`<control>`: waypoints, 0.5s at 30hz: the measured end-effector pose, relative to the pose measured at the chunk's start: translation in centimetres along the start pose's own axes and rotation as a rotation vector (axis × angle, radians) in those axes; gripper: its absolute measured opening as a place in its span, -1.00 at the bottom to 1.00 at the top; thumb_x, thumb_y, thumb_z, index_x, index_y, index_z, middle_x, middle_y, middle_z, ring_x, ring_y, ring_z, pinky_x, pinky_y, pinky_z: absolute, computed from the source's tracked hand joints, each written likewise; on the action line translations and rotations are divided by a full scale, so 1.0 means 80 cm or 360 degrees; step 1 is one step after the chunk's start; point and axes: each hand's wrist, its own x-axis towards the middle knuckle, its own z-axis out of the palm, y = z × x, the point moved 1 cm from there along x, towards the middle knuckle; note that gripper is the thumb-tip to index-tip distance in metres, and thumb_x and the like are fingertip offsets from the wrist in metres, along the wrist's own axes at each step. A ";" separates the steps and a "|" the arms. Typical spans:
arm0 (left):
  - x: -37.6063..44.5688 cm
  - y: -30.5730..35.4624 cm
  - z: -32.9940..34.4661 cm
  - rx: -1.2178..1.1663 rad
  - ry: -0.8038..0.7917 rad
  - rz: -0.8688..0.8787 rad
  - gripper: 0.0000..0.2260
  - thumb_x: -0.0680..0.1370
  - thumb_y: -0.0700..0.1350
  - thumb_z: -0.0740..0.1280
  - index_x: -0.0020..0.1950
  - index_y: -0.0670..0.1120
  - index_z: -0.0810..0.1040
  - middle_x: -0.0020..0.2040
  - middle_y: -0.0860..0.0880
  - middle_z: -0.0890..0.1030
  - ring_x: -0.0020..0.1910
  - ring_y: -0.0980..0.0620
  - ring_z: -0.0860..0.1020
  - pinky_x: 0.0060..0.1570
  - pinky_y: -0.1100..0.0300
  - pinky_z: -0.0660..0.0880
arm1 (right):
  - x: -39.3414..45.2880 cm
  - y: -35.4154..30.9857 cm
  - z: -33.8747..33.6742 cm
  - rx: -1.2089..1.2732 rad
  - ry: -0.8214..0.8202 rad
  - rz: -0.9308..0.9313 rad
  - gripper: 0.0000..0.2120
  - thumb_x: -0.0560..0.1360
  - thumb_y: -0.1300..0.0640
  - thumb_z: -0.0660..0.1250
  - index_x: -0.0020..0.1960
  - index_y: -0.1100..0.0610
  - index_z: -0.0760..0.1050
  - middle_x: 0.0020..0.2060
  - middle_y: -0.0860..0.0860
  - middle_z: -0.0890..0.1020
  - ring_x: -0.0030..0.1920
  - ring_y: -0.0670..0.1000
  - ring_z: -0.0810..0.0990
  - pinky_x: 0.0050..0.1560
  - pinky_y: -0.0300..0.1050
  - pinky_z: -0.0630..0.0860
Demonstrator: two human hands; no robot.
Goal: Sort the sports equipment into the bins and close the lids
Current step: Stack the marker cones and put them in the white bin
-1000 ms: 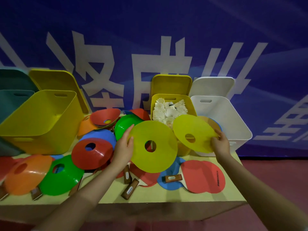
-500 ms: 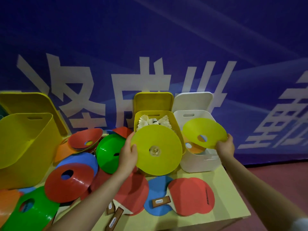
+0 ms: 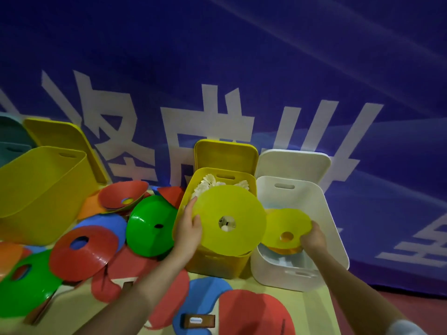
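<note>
A large yellow disc cone (image 3: 229, 221) is gripped at its left edge by the left hand (image 3: 187, 229), fingers curled round the rim, and is held in front of the small yellow bin (image 3: 217, 262) at the centre of the frame. White shuttlecocks (image 3: 210, 186) are seen inside that bin, and its yellow lid (image 3: 226, 154) is stood upright behind it. To the right, a smaller-looking yellow disc cone (image 3: 286, 228) is pinched at its right edge by the right hand (image 3: 313, 239) and is held inside the mouth of the white bin (image 3: 321, 213), above an orange cone (image 3: 285, 250) already lying within. The white lid (image 3: 295, 165) is propped behind that bin. At the left of the frame a large yellow bin (image 3: 41, 189) is tilted, and its contents cannot be made out. Red, green, blue and orange cones (image 3: 83, 252) and red and blue paddles (image 3: 254, 315) are spread over the table (image 3: 312, 308) in the lower part of the frame.
</note>
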 end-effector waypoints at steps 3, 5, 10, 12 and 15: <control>-0.007 0.007 0.018 0.0012 0.0052 -0.0073 -0.55 0.63 -0.26 0.13 0.49 0.04 0.26 0.46 -0.01 0.33 0.19 0.09 0.49 -0.02 0.32 0.40 | 0.023 0.008 0.009 -0.0053 -0.0145 -0.0021 -0.22 0.14 0.06 0.13 0.36 0.25 0.32 0.18 0.30 0.54 0.17 0.33 0.50 0.13 0.09 0.40; -0.011 0.013 0.033 -0.0030 0.0050 -0.0087 -0.55 0.63 -0.28 0.12 0.49 0.03 0.26 0.44 0.02 0.32 0.02 0.34 0.45 -0.11 0.48 0.39 | 0.036 0.013 0.013 -0.0130 -0.0260 -0.0057 -0.22 0.16 0.01 0.18 0.36 0.24 0.32 0.20 0.29 0.53 0.20 0.31 0.50 0.16 0.08 0.40; -0.003 0.037 0.076 -0.0118 -0.0027 -0.0061 -0.54 0.62 -0.28 0.11 0.47 0.09 0.26 0.47 -0.01 0.31 0.37 0.06 0.33 0.24 0.20 0.34 | 0.063 0.011 0.002 -0.0672 -0.0242 -0.0398 -0.28 0.44 0.22 0.28 0.53 0.15 0.06 0.38 0.22 0.31 0.38 0.22 0.29 0.33 0.06 0.30; 0.000 0.047 0.100 -0.0121 -0.0069 -0.0031 -0.54 0.62 -0.28 0.10 0.48 0.08 0.24 0.46 -0.01 0.31 0.38 0.02 0.33 0.26 0.18 0.33 | 0.065 0.005 -0.024 -0.0781 -0.0008 -0.0695 -0.34 0.45 0.25 0.28 0.51 0.15 0.15 0.44 0.17 0.27 0.45 0.17 0.21 0.41 0.04 0.21; 0.000 0.061 0.136 -0.0083 -0.0159 0.0016 -0.53 0.63 -0.28 0.09 0.49 0.07 0.22 0.47 0.01 0.29 0.39 0.03 0.31 0.25 0.20 0.30 | 0.074 0.013 -0.060 -0.0905 0.0290 -0.0825 -0.44 0.51 0.16 0.27 0.48 0.13 0.22 0.45 0.14 0.29 0.47 0.17 0.20 0.42 0.12 0.17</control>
